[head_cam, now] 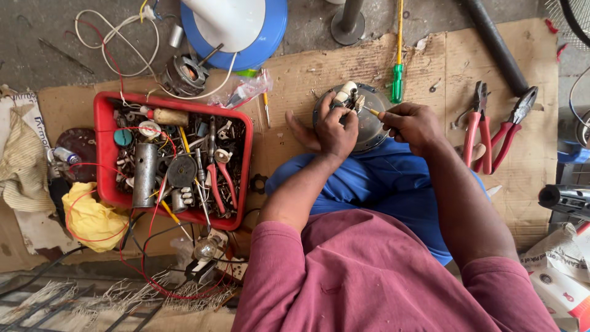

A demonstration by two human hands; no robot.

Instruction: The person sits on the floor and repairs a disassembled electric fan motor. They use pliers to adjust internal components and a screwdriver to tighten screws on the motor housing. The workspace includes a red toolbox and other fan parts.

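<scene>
Fingers [344, 117] of left hand [335, 132] curled tight over top of round grey motor housing [369, 126], pinning white terminal block [344, 92] near rim. Fingers of right hand [413, 123] pinched narrow on small yellow-tipped screwdriver [373, 112], tip aimed at terminal area. Housing sits on cardboard sheet [307, 74], against blue-clad knee, just ahead of torso.

Procedure, as judged:
- Keep left grip firm; stops housing rotating under torque.
- Hold driver inline w/ screw axis; angled tip likely to slip, chew head.
- Press down, then turn slow.
- Keep thumb clear of tip path.

Spares nearby: green-handled screwdriver [397, 80] just beyond housing; red pliers [479, 126] and red cutters [513, 123] to right; red parts tray [107, 147] well to left.
</scene>
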